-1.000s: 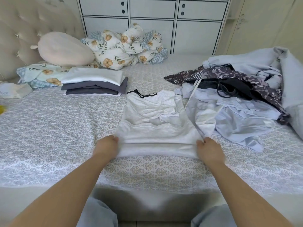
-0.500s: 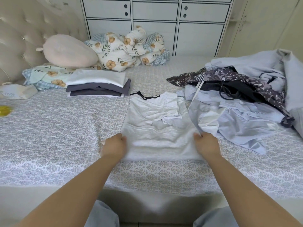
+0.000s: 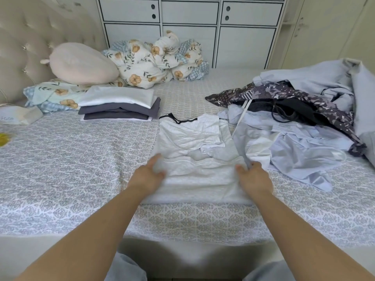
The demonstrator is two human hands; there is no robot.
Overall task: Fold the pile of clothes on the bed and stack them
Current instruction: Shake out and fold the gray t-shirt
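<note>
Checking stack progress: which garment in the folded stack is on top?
The white one; the dark grey ones lie beneath it, beside the floral pillow.

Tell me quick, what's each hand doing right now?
Left hand: closed, gripping the white shirt near its hem.
Right hand: closed on the same shirt's other side.

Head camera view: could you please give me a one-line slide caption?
Both hands, left hand and right hand, grip the white shirt on the bed, mid-fold.

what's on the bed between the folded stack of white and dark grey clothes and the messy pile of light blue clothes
The white t-shirt with black neck trim lies there on the patterned bedsheet, seen in the head view, gripped by the left hand and right hand.
</note>
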